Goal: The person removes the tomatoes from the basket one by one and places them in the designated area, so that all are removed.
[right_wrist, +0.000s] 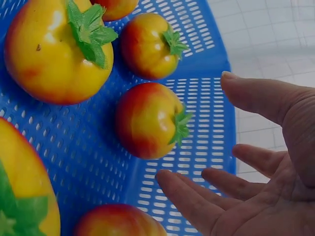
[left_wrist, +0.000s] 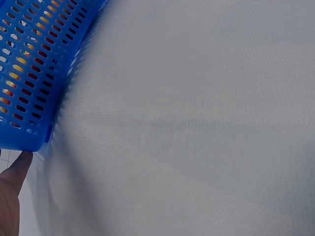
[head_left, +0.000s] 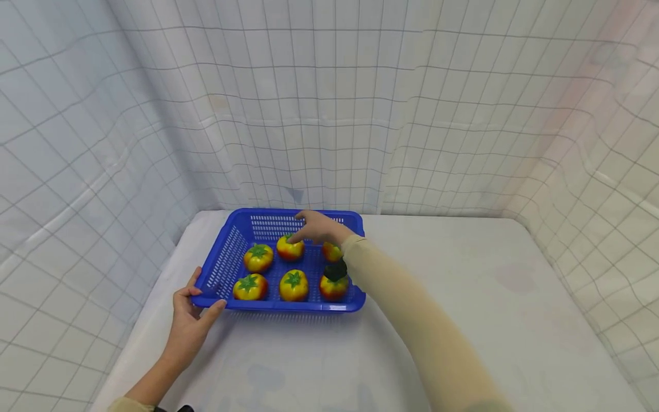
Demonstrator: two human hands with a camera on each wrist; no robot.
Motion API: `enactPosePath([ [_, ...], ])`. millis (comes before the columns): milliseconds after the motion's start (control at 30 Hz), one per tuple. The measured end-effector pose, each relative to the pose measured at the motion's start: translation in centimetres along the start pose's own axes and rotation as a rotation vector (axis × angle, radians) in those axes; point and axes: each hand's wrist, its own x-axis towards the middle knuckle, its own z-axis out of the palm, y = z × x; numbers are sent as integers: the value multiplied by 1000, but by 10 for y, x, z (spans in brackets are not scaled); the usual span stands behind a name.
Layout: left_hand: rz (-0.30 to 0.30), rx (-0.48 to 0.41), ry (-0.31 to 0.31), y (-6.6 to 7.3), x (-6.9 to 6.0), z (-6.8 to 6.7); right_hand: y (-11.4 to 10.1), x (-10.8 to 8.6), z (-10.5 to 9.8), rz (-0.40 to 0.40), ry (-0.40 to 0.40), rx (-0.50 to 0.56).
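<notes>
A blue perforated plastic basket [head_left: 278, 306] holds several yellow-and-red fruits with green leafy caps, which look like persimmons. My left hand [head_left: 187, 326] grips the basket's near left corner, thumb at the front rim; the left wrist view shows one fingertip against the blue wall. Over the back of the basket hovers my right hand [head_left: 320, 227], its fingers spread and holding nothing. Closest below it in the head view is the back-middle persimmon [head_left: 290, 249]. In the right wrist view the right hand [right_wrist: 266, 182] is apart from the nearest persimmon [right_wrist: 149, 120]. The right forearm partly covers the back-right persimmon [head_left: 331, 252].
The basket stands on a white-covered table [head_left: 463, 274], toward its back left. White curtains [head_left: 319, 114] with a dark grid pattern hang behind and on both sides. A small black object [head_left: 336, 269] beneath the right wrist hides part of the front-right persimmon [head_left: 333, 289].
</notes>
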Motion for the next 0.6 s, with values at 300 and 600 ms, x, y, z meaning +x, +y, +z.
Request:
enactPosePath([
  [300,6,-58,13,0,-1,3,3,8,11,102,31,28],
  [600,17,-91,14,-2,-1,5,7,15,21,165,27,11],
])
